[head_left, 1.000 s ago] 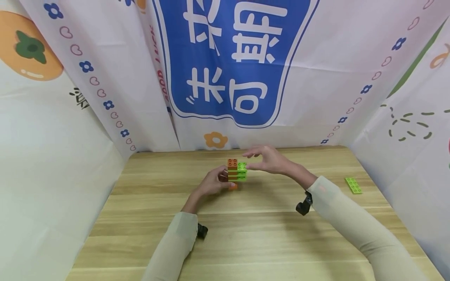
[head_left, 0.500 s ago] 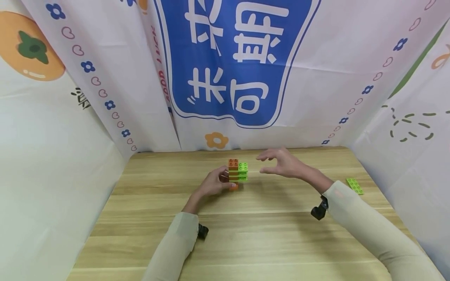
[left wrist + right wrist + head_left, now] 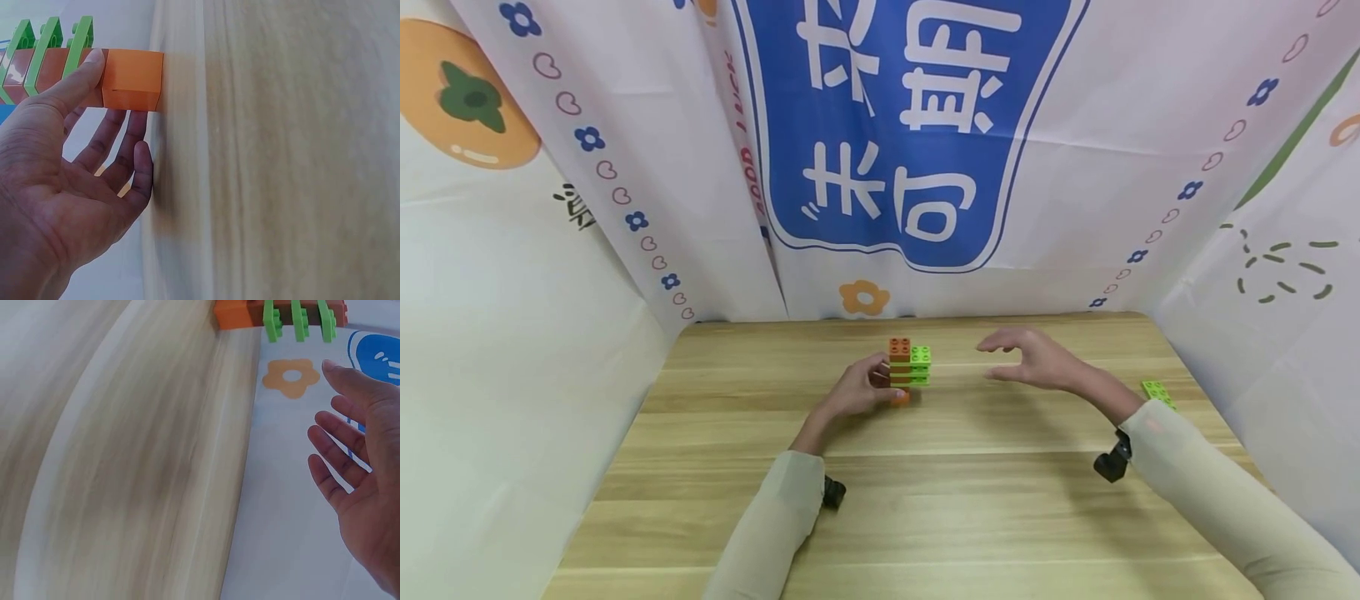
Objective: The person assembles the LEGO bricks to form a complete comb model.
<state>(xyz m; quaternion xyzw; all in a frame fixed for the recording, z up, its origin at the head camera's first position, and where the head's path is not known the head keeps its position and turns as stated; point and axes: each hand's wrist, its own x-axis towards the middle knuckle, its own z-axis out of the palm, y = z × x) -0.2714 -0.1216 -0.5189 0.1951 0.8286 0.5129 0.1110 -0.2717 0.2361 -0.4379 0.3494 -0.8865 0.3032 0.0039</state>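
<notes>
A tower of toy building bricks (image 3: 899, 350) stands upright on the table, brown blocks alternating with several thin green plates that jut out to the right. Its lowest block is an orange brick (image 3: 132, 78), seen from the side in the left wrist view. My left hand (image 3: 854, 390) grips the tower low down, thumb on the near side just above the orange brick and fingers behind. To the right of the tower hovers my right hand (image 3: 1036, 360), fingers apart and nothing in them. In the right wrist view the jutting green plates (image 3: 299, 322) are clear of that hand.
One loose green studded plate (image 3: 1157, 392) lies near the right edge of the wooden table (image 3: 880, 517), partly covered by the right sleeve. A printed white cloth (image 3: 1060, 208) hangs behind the table and along both sides.
My right hand has moved away from the tower's green plates, to the right and slightly nearer. My left hand keeps its grip and the tower stands where it was.
</notes>
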